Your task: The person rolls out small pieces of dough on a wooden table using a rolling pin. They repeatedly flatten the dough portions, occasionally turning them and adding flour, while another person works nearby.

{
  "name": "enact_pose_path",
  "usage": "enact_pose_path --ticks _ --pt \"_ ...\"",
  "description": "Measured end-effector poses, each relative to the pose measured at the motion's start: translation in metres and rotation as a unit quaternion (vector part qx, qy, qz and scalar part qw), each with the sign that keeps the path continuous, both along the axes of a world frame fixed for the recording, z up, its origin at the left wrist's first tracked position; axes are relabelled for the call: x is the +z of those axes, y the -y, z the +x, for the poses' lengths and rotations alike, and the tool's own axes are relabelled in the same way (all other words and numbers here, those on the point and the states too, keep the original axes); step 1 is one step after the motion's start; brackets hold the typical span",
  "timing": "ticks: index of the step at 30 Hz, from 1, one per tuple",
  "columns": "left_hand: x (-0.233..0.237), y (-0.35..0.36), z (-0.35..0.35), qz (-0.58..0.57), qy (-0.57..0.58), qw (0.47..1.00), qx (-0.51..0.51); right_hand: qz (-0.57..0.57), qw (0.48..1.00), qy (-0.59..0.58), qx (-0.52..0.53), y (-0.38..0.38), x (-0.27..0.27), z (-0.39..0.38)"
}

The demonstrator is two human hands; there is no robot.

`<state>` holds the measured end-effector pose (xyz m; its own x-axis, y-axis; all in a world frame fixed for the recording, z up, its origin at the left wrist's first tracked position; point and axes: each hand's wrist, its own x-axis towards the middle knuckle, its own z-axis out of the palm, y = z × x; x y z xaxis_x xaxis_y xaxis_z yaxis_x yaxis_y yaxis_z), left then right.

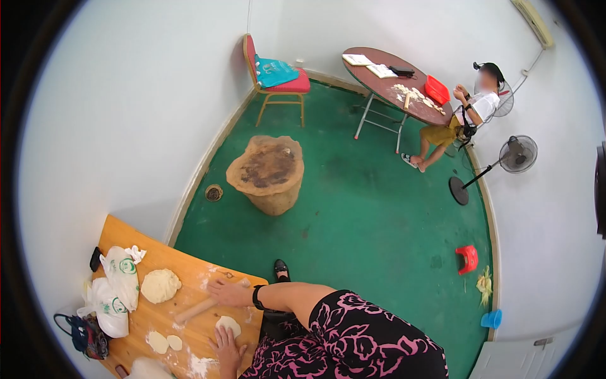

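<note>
My right hand (230, 293), with a black band on its wrist, lies over a wooden rolling pin (197, 310), its palm on the pin and the fingers reaching across it. Beside it my left hand (228, 349) rests with fingers spread, the tips at the edge of a round dough wrapper (228, 326). Two more flattened dough pieces lie farther in: a larger one (157, 342) and a smaller one (175, 342). Toward the far side sits a big lump of dough (161, 286). Loose flour (201, 366) is scattered on the wooden table (136, 243).
White plastic bags (113, 306) and a dark handbag (87, 335) line the table's far edge. A tree-stump block (268, 174) stands on the green floor. Across the room a person (483, 104) sits at a round table (372, 82) with dough pieces and a red basket (437, 90), near a fan (517, 155).
</note>
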<state>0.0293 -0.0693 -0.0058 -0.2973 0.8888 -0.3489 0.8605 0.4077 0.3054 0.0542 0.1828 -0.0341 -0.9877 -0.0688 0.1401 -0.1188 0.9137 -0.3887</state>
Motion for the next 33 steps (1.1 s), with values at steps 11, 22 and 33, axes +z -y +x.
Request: enact_pose_path --ticks 11,22,33 --pt "-0.011 -0.007 -0.002 0.114 -0.043 0.986 0.115 -0.015 1.000 0.000 -0.016 0.002 0.003 -0.001" --pt "0.000 -0.030 -0.001 0.191 -0.024 0.936 0.295 0.013 0.999 -0.040 -0.017 0.004 -0.009 -0.002" --pt "-0.013 -0.037 -0.006 0.193 0.101 0.878 0.425 -0.002 1.000 -0.029 -0.003 0.002 0.006 0.003"
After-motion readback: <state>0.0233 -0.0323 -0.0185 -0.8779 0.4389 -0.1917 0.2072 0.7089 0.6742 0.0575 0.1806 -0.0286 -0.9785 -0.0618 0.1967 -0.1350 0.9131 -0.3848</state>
